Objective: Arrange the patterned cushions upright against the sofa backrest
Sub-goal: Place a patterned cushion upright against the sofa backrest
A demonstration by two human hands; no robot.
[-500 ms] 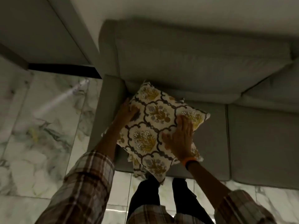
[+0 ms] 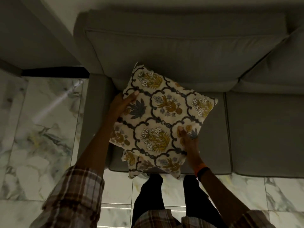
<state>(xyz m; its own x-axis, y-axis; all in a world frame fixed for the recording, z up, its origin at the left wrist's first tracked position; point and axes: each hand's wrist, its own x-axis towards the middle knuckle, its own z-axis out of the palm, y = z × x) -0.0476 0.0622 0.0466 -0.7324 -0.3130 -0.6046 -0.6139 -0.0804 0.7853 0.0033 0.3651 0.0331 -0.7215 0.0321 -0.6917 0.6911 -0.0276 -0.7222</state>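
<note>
Over the sofa [image 2: 263, 129] seat: left hand [image 2: 122, 104] and right hand [image 2: 189, 139] both clamp top cushion [image 2: 161, 116], second cushion [image 2: 148, 165] beneath.

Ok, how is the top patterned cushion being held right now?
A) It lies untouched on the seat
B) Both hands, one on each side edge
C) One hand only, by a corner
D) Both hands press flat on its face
B: the left hand has its grip on the left edge of the top cushion and the right hand on its lower right edge, thumbs on the face.
</note>
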